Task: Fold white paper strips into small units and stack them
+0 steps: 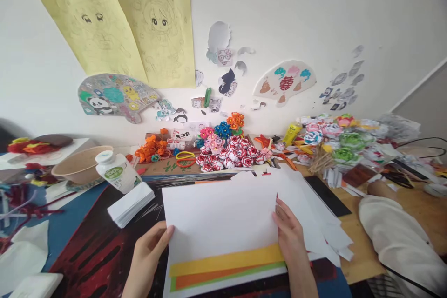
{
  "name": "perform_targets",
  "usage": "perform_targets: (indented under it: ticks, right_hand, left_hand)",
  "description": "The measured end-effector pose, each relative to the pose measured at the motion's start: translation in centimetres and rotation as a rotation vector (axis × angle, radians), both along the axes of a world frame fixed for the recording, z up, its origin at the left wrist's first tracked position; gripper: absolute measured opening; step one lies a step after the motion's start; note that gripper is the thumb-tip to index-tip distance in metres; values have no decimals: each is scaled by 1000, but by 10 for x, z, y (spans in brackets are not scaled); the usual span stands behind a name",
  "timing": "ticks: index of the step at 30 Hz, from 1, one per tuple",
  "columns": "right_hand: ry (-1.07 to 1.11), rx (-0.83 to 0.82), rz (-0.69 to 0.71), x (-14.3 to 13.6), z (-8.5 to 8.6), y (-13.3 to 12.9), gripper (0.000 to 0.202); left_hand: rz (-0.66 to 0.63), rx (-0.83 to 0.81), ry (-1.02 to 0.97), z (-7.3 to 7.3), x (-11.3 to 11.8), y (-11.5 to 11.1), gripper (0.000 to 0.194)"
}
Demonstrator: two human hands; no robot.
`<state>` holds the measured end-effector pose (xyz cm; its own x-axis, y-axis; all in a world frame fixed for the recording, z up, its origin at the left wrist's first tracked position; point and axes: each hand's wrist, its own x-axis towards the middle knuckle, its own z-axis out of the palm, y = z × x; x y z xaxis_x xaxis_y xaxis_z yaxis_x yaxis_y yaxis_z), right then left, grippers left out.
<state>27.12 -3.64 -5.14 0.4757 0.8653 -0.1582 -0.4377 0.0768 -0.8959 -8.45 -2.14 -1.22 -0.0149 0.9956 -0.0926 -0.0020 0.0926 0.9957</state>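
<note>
A large white sheet of paper (pixel 220 223) is stretched between my two hands, over the dark mat. My left hand (pixel 148 251) pinches its left edge, thumb in front. At the right edge, my right hand (pixel 291 237) grips the same sheet with its fingers along the side. A small red point (pixel 277 195) shows just above those fingers; I cannot tell what it belongs to. Below the white sheet, bands of yellow paper (pixel 226 260), orange paper (pixel 209 277) and green paper (pixel 256 270) stick out in layers.
Left stand a stack of white cards (pixel 131 205), a white bottle (pixel 117 172) and a bowl (pixel 78 165). Red-and-white craft flowers (pixel 230 153) line the back. Loose white sheets (pixel 310 214) and a black strip (pixel 327 195) lie right, near another person's white-clothed limb (pixel 398 237).
</note>
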Motion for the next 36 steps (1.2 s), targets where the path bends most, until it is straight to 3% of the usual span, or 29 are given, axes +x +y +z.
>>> perform_targets:
  ticks: [4, 9, 14, 19, 24, 31, 36]
  right_hand:
    - [-9, -51, 7, -1, -1, -9, 46]
    - [-11, 36, -6, 0, 1, -27, 38]
    - [-101, 0, 57, 3, 7, -38, 53]
    - [-103, -37, -4, 6, 7, -43, 53]
    - [-31, -5, -94, 9, 8, -47, 41]
    - [-423, -209, 82, 6, 5, -39, 48]
    - [-823, -131, 2, -7, 14, -36, 40]
  left_hand:
    - [25, 38, -11, -5, -7, -5, 28]
    - [18, 67, -31, -9, -15, -14, 24]
    - [3, 26, 62, -1, -8, -26, 28]
    - [-34, 18, 54, 2, 1, -35, 28]
    - [-29, 55, 52, 4, 1, -35, 28]
    - [80, -9, 234, -2, 9, -25, 48]
    - [102, -3, 461, -15, 4, -22, 48]
